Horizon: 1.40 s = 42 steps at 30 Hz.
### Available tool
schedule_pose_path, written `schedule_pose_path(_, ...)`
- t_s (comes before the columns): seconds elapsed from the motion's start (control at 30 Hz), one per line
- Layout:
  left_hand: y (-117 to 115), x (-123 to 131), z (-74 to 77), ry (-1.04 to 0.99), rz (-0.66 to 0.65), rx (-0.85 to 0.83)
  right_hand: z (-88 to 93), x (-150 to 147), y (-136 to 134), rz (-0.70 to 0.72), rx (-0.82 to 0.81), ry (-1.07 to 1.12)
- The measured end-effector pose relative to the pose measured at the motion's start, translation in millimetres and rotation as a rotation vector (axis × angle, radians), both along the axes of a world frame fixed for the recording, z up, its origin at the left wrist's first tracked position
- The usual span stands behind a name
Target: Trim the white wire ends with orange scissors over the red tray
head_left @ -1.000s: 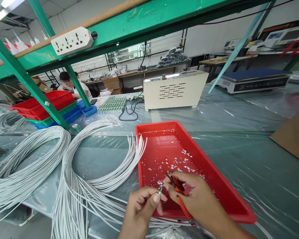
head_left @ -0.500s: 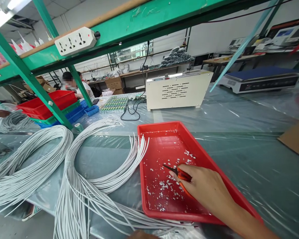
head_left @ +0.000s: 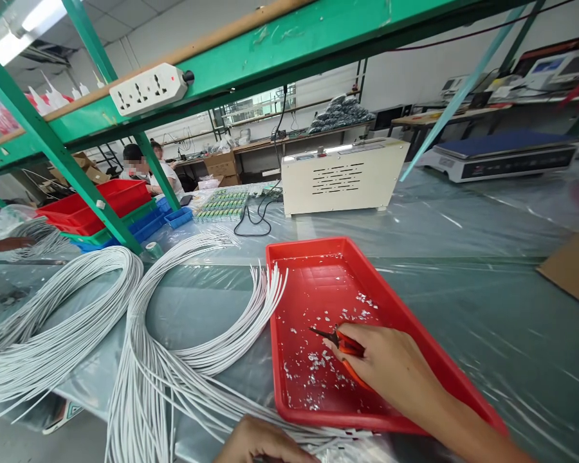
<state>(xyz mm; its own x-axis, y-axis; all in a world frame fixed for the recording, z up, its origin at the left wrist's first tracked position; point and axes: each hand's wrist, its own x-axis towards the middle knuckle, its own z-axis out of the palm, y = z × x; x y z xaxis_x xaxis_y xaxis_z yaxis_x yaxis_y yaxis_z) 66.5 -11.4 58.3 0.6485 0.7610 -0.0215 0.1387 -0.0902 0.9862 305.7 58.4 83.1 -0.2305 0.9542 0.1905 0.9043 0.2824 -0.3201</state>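
Observation:
My right hand (head_left: 390, 366) is closed around orange-handled snips (head_left: 345, 347), their dark, narrow blades pointing left over the red tray (head_left: 313, 270). Small clear and silvery scraps (head_left: 321, 363) lie scattered across the tray's floor. At the bottom edge of the picture my left hand (head_left: 265, 444) shows only in part, its fingers curled; whatever is between them is cut off by the frame. Just beyond it, a long bundle of white cables (head_left: 149, 360) loops over the table, with one set of ends resting on the tray's left rim.
Another coil of white cables (head_left: 77, 308) lies at left. Behind the tray stand a cream metal box (head_left: 342, 180) and a blue-topped scale (head_left: 506, 154). A green shelf frame (head_left: 251, 58) with a power strip (head_left: 149, 89) crosses overhead. A co-worker's hand (head_left: 12, 244) reaches in at far left.
My left hand has risen further into view at the bottom. My right hand, with the snips, has shifted slightly left and down. At far left the co-worker's hand has moved lower onto a coil.

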Motion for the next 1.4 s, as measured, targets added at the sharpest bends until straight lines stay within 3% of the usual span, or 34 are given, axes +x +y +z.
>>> schedule_pose_path(0.17, 16.6, 12.7, 25.3, 0.282, 0.384, 0.259, -0.1, 0.1, 0.1, 0.005, -0.004, 0.028)
schedule_pose_path(0.27, 39.0, 12.4, 35.5, 0.487, 0.513, 0.436, -1.6, 1.5, 0.6, 0.022, -0.004, 0.039)
schedule_pose_path(0.37, 60.1, 7.3, 32.6, 0.716, 0.608, 0.551, -3.6, 1.9, 0.9, 0.040, -0.004, 0.045)
schedule_pose_path(0.47, 71.6, 5.2, 21.4, 0.783, 0.662, 0.572, -4.8, 0.8, 0.7, 0.062, -0.009, 0.040)
schedule_pose_path(0.63, 75.6, 6.2, 8.9, 0.720, 0.734, 0.547, -4.6, -0.9, 0.5, 0.081, -0.040, 0.021)
schedule_pose_path(0.97, 77.4, -7.3, 16.3, 0.279, 0.791, 0.323, -6.4, -3.4, -0.4, 0.101, -0.075, 0.078)
schedule_pose_path(1.1, 71.0, -6.4, 17.4, 0.200, 0.762, 0.275, -5.0, -10.3, 1.5, 0.077, -0.119, 0.346)
schedule_pose_path(1.27, 62.7, -2.1, 17.2, 0.196, 0.771, 0.286, 9.4, -22.6, 12.4, 0.042, -0.268, 0.952)
schedule_pose_path(1.4, 58.7, -0.7, 16.1, 0.223, 0.777, 0.316, 19.4, -29.5, 30.3, 0.004, -0.256, 1.126)
